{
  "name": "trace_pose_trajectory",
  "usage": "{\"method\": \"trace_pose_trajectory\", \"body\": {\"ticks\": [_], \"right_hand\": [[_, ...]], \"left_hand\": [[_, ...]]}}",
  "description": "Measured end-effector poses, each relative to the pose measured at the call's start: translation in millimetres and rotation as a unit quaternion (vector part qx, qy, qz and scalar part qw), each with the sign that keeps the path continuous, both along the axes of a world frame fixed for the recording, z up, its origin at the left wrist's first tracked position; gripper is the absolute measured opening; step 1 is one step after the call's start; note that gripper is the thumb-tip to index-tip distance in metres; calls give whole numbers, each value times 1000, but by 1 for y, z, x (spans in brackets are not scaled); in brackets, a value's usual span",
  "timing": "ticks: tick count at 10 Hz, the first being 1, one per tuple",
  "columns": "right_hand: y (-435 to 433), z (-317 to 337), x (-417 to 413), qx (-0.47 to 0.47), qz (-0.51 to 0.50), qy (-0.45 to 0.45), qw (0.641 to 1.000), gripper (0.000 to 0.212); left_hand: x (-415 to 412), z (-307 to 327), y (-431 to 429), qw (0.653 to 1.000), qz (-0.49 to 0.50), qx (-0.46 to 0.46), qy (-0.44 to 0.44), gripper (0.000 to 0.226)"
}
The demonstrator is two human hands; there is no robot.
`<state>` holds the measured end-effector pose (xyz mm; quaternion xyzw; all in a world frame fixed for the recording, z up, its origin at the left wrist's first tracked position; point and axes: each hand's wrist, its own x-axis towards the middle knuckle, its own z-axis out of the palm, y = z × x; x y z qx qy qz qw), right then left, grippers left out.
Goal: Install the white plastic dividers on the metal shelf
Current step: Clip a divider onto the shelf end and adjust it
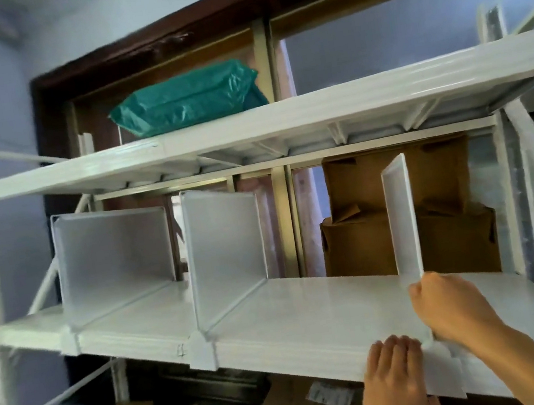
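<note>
Now the right hand (448, 308) grasps the upright white plastic divider (401, 217), the left hand (394, 368) pressing flat-fingered on the white metal shelf (292, 309).

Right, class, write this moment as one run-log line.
step: fitting third divider | right grip: holds its foot | left grip: on shelf edge by clip | installed: two dividers

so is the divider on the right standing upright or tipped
Upright: the right divider stands vertical on the shelf, while the right hand grips its lower front edge.
</note>
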<state>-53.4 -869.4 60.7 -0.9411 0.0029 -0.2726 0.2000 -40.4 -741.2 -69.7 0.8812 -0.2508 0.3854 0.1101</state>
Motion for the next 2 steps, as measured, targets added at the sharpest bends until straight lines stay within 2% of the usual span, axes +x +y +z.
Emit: {"method": "trace_pose_trajectory", "body": {"ticks": [1, 2], "right_hand": [[1, -1, 2, -24, -15, 15, 999, 38], [1, -12, 13, -56, -50, 55, 996, 41]], "left_hand": [[-8, -3, 21, 1000, -21, 17, -16, 17], [21, 4, 53, 936, 77, 182, -292, 82]]}}
